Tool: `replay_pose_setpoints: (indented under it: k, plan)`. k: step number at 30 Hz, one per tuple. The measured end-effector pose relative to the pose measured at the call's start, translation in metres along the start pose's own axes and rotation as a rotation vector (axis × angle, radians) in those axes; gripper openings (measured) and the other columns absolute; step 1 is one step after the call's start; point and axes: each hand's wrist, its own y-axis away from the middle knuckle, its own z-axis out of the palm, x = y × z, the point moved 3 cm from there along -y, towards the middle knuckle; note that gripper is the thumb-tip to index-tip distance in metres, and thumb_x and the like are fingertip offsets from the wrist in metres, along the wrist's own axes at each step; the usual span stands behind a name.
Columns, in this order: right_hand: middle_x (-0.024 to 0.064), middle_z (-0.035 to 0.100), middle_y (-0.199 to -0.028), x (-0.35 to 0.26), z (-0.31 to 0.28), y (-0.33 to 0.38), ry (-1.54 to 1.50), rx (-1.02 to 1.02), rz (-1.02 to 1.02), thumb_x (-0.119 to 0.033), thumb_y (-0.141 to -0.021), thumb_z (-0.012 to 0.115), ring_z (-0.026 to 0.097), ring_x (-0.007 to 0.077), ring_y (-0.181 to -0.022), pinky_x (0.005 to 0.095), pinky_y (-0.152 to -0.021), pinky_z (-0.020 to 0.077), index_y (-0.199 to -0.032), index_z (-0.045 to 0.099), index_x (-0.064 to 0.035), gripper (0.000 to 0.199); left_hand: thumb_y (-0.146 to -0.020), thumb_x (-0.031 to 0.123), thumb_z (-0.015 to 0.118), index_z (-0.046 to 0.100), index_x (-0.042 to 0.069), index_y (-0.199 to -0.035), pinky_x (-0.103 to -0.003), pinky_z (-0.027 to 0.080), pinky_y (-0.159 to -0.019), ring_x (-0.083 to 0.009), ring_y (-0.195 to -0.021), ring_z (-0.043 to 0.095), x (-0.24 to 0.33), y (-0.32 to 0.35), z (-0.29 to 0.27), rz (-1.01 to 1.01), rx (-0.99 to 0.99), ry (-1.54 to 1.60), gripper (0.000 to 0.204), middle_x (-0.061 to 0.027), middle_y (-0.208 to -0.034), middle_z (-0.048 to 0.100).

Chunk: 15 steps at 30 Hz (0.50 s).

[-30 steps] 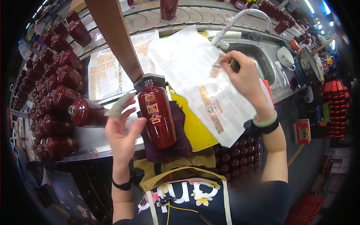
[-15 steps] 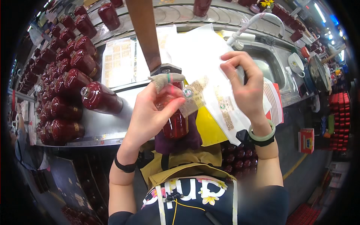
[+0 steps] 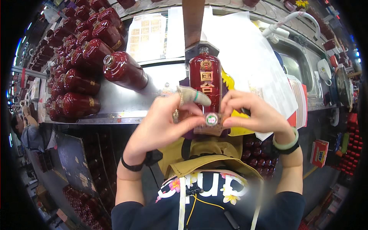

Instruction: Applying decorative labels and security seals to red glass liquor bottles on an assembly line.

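Note:
A dark red glass bottle (image 3: 206, 67) with gold lettering lies in front of me, its neck pointing away. Both hands meet over its lower part and pinch a thin decal (image 3: 211, 119) with a round white-and-green emblem. My left hand (image 3: 163, 117) holds the decal's left side between thumb and fingers; a knitted finger sleeve (image 3: 193, 96) covers its index finger. At the right side, my right hand (image 3: 255, 114) grips it with thumb and fingertips. Most of the decal's gold print is hidden or blurred. Purple cloth shows under the bottle.
Red bottles (image 3: 84, 76) crowd the metal bench at left, one (image 3: 124, 71) standing apart. A brown upright post (image 3: 192, 23) rises beyond the bottle neck. White sheets (image 3: 234, 42) and printed decal sheets (image 3: 147, 32) cover the bench. A sink (image 3: 297, 61) with a curved tap is at right.
My right hand has come in from the right to the decal. My left hand has lowered it toward the bottle's lower end. The bottle's gold lettering now shows. The whole view has shifted.

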Motion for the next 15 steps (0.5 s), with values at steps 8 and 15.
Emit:
replay_pose_setpoints:
  k: [8,15]
  plan:
    - [0.0128,0.066,-0.081,0.006,0.024,0.001,0.273,0.328,0.143,-0.016,-0.090,0.079,0.064,0.0292,-0.080,0.0381,-0.074,0.0488,-0.088,0.069,-0.0010,0.018,-0.092,0.009,0.080,0.073,0.000,-0.113,-0.023,0.047,-0.068,-0.0048,-0.077,0.061,-0.059,0.012,0.000,-0.120,0.219,-0.088,0.023,-0.0021,-0.089,0.075]
    - [0.0112,0.062,-0.084,0.027,0.023,-0.004,0.352,0.495,0.111,-0.016,-0.092,0.078,0.060,0.0253,-0.074,0.0365,-0.067,0.0456,-0.089,0.070,-0.0003,0.018,-0.093,0.007,0.080,0.071,0.002,-0.116,-0.023,0.052,-0.082,-0.0056,-0.089,0.063,-0.087,-0.003,0.001,-0.153,0.262,0.153,0.025,0.0009,-0.098,0.069]
